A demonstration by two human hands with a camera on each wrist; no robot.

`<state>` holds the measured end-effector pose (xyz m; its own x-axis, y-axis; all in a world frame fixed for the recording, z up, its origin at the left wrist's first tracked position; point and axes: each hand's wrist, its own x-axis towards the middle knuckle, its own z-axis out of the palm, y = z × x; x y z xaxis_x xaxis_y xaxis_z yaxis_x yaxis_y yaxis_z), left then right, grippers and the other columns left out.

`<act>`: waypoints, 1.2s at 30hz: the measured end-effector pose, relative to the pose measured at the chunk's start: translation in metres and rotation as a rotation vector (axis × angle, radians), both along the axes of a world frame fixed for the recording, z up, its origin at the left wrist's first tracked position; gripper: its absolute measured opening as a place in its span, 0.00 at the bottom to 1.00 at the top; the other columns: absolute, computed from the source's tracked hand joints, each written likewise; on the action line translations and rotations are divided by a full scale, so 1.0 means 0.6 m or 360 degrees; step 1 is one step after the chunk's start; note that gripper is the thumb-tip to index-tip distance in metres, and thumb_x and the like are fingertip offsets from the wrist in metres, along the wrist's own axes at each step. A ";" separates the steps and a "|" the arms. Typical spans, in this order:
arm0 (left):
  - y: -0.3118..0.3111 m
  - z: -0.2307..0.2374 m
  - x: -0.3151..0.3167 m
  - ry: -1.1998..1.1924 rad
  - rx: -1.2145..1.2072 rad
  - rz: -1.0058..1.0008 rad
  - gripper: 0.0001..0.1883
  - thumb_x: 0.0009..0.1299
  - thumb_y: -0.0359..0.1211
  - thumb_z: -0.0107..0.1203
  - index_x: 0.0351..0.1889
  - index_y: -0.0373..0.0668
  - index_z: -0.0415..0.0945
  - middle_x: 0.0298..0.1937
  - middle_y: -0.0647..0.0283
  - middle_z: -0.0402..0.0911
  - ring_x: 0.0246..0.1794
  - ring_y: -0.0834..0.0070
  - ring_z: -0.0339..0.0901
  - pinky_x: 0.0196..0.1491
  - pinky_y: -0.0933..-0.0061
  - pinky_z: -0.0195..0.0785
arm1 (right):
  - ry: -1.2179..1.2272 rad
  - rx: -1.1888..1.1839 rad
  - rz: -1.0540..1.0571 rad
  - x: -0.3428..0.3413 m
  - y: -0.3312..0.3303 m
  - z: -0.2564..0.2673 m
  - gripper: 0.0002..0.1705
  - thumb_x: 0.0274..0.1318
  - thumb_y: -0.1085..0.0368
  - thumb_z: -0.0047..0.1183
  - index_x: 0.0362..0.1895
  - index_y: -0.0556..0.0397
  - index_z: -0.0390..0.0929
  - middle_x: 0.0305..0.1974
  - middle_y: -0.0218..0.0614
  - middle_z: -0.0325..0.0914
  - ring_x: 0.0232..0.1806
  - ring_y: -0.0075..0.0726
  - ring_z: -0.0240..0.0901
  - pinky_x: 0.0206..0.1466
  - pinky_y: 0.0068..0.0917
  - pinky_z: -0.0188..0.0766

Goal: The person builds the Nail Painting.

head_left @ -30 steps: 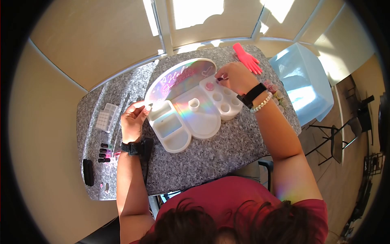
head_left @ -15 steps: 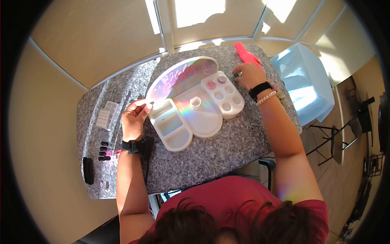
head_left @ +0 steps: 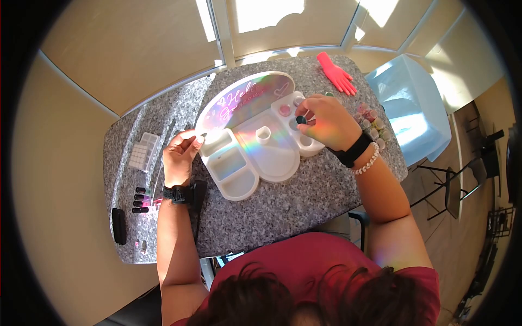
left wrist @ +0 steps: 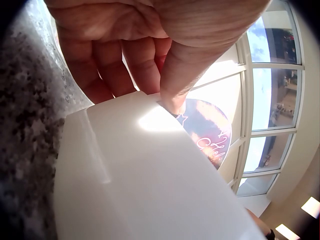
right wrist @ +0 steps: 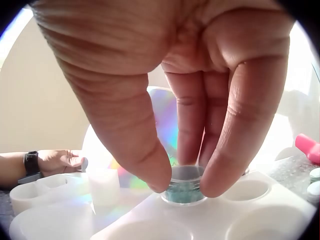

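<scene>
At the left end of your counter, a black case lies just inside the left edge, lengthwise along it. Slightly right and farther in, the black-capped bottles lie in a short row, and beyond them, toward the far side, sits the clear divided box. A strip of speckled surface separates these from your left hand. Its fingers are closed in a pinch on the left end of the white organizer, thumb on the inner side and the others curled behind.

The organizer takes up the middle, its arched back panel close to the counter's far edge. Its rounded near edges leave a broad band of surface before the counter's near edge. A short post rises from its middle section.

On the right section, a pink jar sits in a round well. Your right hand reaches over from the right, its thumb and forefinger parted only by the width of the small teal jar they pinch. That jar is upright at a well; you cannot tell whether its base touches. Farther right, more jars cluster near the right edge, with the pink hand form at the far right and the blue bin past the edge.
</scene>
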<state>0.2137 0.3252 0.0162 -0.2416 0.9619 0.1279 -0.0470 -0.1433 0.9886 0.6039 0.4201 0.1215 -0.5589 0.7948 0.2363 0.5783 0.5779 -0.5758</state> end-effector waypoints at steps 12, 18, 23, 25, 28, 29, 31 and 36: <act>0.000 0.003 0.003 0.0002 0.0004 -0.0009 0.16 0.77 0.22 0.69 0.62 0.32 0.85 0.56 0.56 0.92 0.55 0.75 0.89 0.63 0.73 0.81 | -0.0121 0.0415 0.0082 -0.005 -0.002 -0.021 0.15 0.56 0.65 0.73 0.47 0.56 0.89 0.44 0.45 0.87 0.41 0.48 0.86 0.50 0.41 0.83; -0.001 0.002 0.001 0.0017 -0.0010 0.0002 0.16 0.77 0.22 0.69 0.62 0.32 0.85 0.56 0.56 0.92 0.54 0.76 0.89 0.62 0.73 0.80 | -0.0282 0.0106 -0.0565 0.057 0.093 -0.042 0.15 0.61 0.55 0.71 0.47 0.46 0.95 0.45 0.44 0.92 0.52 0.54 0.88 0.59 0.49 0.82; 0.001 0.002 0.000 0.0012 0.0007 -0.0032 0.16 0.77 0.22 0.69 0.62 0.33 0.85 0.55 0.57 0.92 0.54 0.76 0.88 0.62 0.73 0.80 | -0.0713 0.0166 -0.0897 0.080 0.130 -0.075 0.19 0.61 0.53 0.74 0.52 0.47 0.94 0.48 0.43 0.93 0.53 0.51 0.89 0.57 0.50 0.83; -0.001 0.005 0.004 -0.0002 0.0004 -0.0014 0.16 0.77 0.23 0.69 0.61 0.33 0.85 0.55 0.57 0.92 0.54 0.76 0.88 0.62 0.73 0.80 | -0.0693 0.0192 -0.0908 0.083 0.134 -0.082 0.19 0.60 0.52 0.74 0.52 0.46 0.93 0.48 0.42 0.93 0.52 0.51 0.89 0.57 0.49 0.83; -0.001 0.006 0.006 -0.0019 0.0002 0.0004 0.15 0.77 0.23 0.69 0.61 0.33 0.86 0.55 0.57 0.92 0.53 0.77 0.88 0.62 0.73 0.80 | -0.0501 0.0237 -0.0863 0.082 0.130 -0.084 0.19 0.59 0.55 0.75 0.52 0.46 0.93 0.47 0.41 0.93 0.50 0.48 0.90 0.56 0.45 0.85; -0.001 0.006 0.006 -0.0023 0.0006 0.0005 0.15 0.78 0.23 0.69 0.61 0.33 0.86 0.55 0.57 0.92 0.53 0.77 0.88 0.61 0.74 0.80 | -0.0330 0.0259 -0.0806 0.080 0.125 -0.080 0.17 0.59 0.58 0.75 0.52 0.47 0.93 0.45 0.41 0.93 0.48 0.45 0.90 0.55 0.42 0.85; -0.001 0.001 0.000 0.0003 0.0004 -0.0017 0.16 0.78 0.25 0.70 0.61 0.33 0.85 0.56 0.56 0.92 0.55 0.75 0.88 0.64 0.72 0.79 | -0.0199 0.0126 -0.0637 0.071 0.102 -0.052 0.17 0.58 0.63 0.75 0.51 0.49 0.92 0.43 0.39 0.92 0.46 0.41 0.90 0.54 0.38 0.86; 0.000 0.003 0.002 0.0020 0.0041 -0.0022 0.15 0.77 0.24 0.70 0.61 0.34 0.86 0.55 0.58 0.93 0.52 0.77 0.88 0.61 0.73 0.80 | 0.0234 -0.0038 -0.0193 0.041 0.026 -0.014 0.17 0.52 0.73 0.75 0.48 0.51 0.92 0.39 0.40 0.87 0.41 0.39 0.87 0.51 0.36 0.84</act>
